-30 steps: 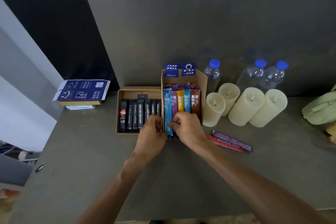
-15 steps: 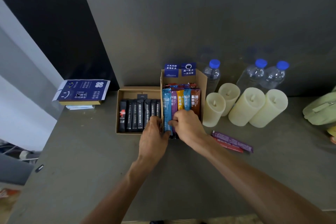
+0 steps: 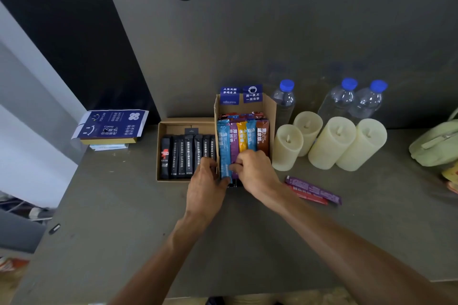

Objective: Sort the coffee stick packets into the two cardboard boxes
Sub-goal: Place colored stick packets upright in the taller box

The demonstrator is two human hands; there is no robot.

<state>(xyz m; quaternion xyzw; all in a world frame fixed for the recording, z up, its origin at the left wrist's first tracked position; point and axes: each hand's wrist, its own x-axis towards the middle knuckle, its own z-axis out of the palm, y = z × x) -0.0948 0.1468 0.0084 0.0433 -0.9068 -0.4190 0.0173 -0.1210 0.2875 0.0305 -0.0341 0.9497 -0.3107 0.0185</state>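
Two open cardboard boxes stand side by side at the back of the table. The low left box (image 3: 186, 120) holds a row of black stick packets (image 3: 184, 156). The taller right box (image 3: 271, 111) holds coloured packets, among them a blue packet (image 3: 224, 146) and a purple packet (image 3: 233, 143). My left hand (image 3: 205, 187) grips the right box's front left corner, thumb against the blue packet's lower end. My right hand (image 3: 256, 172) pinches the purple packet's lower end. A loose purple packet (image 3: 313, 189) and a red packet (image 3: 308, 197) lie on the table to the right.
Several cream candles (image 3: 330, 142) and three blue-capped water bottles (image 3: 338, 101) stand right of the boxes. A blue printed carton (image 3: 111, 124) lies at the back left. A pale green object (image 3: 436, 146) sits at the right edge. A grey wall rises behind.
Both hands stay at the front of the right box. My left hand has shifted slightly right, its thumb now at the blue packet's lower end.
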